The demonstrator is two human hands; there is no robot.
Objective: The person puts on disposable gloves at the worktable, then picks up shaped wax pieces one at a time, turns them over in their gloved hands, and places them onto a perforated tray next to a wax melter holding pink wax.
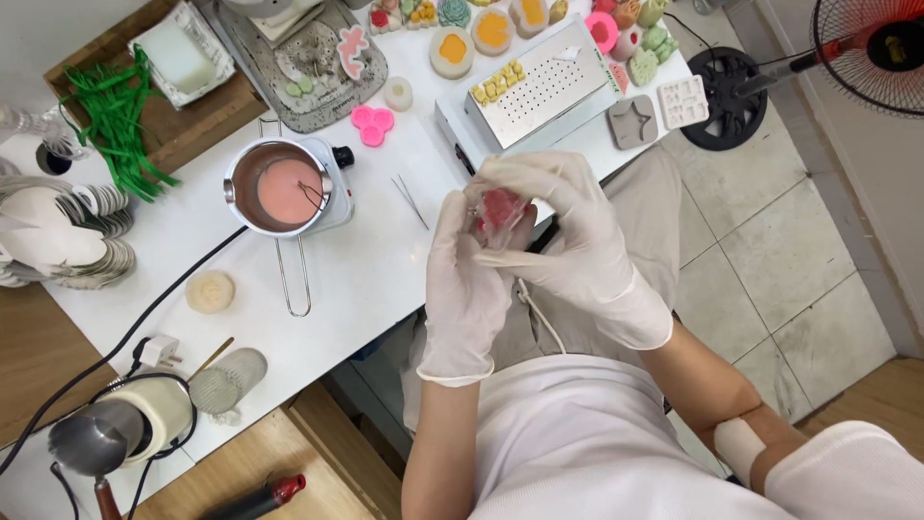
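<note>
Nearest the camera, the person's white apron and bare forearms lead up to two hands in white gloves, held together just off the near edge of the white desk (385,279). Between them sits a small clear mould with a pink-red piece (500,209) inside. The left hand (467,279) lies under and to the left of it, palm up, fingers curled loosely so that it cradles the mould from below. The right hand (568,226) arches over from the right and far side, its fingertips pinching the mould's upper edge. Both hands touch the piece, so neither is nearer; the mould is too small and too covered to tell its long axis.

Just beyond the hands, on the desk, lies a pair of thin metal tweezers (411,200). Left of these stands a small metal melting pot (287,190) of pink liquid on a white heater, its wire handle pointing toward the near edge. A round cream-coloured disc (210,291) rests near the desk's left edge, and a mesh cup (227,379) sits at the near left corner.

Farther off, a white perforated metal tray (544,89) holds small yellow pieces, with a pink flower-shaped mould (372,123) to its left and a grey silicone mould (632,121) to its right. Green ribbon strips (114,116) lie on a wooden tray at far left.
</note>
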